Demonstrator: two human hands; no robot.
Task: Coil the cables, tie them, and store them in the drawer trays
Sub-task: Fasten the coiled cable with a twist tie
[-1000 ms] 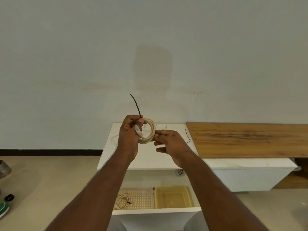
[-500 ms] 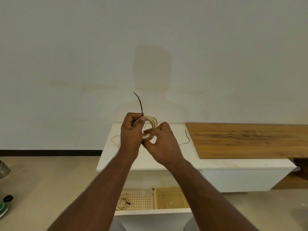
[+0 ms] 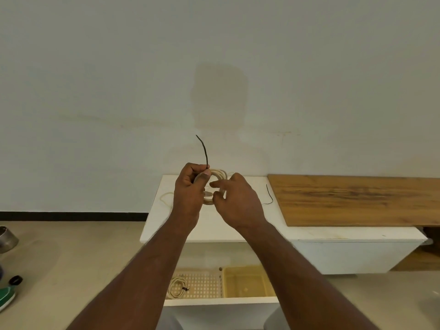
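My left hand (image 3: pixel 189 189) grips a coiled cream cable (image 3: pixel 217 173) and pinches a thin dark tie (image 3: pixel 204 150) that sticks up from its thumb. My right hand (image 3: pixel 235 201) is at the coil's right side with fingers curled round its loops. Both hands are raised above the white cabinet top (image 3: pixel 214 225). Below, the open drawer (image 3: pixel 221 301) holds a perforated white tray (image 3: pixel 202 284) with a tied cream cable coil (image 3: pixel 177 285) and a yellow tray (image 3: pixel 247 282).
A second dark tie (image 3: pixel 269 195) lies on the cabinet top beside a wooden board (image 3: pixel 357 198). A loose cream cable (image 3: pixel 165 198) lies at the top's left. A metal can (image 3: pixel 7 238), a black cap (image 3: pixel 15 279) and a green object (image 3: pixel 6 296) sit on the floor at left.
My right hand has moved from the coil's right edge up against it, fingers now curled into the loops. The left hand has shifted slightly with the tie.
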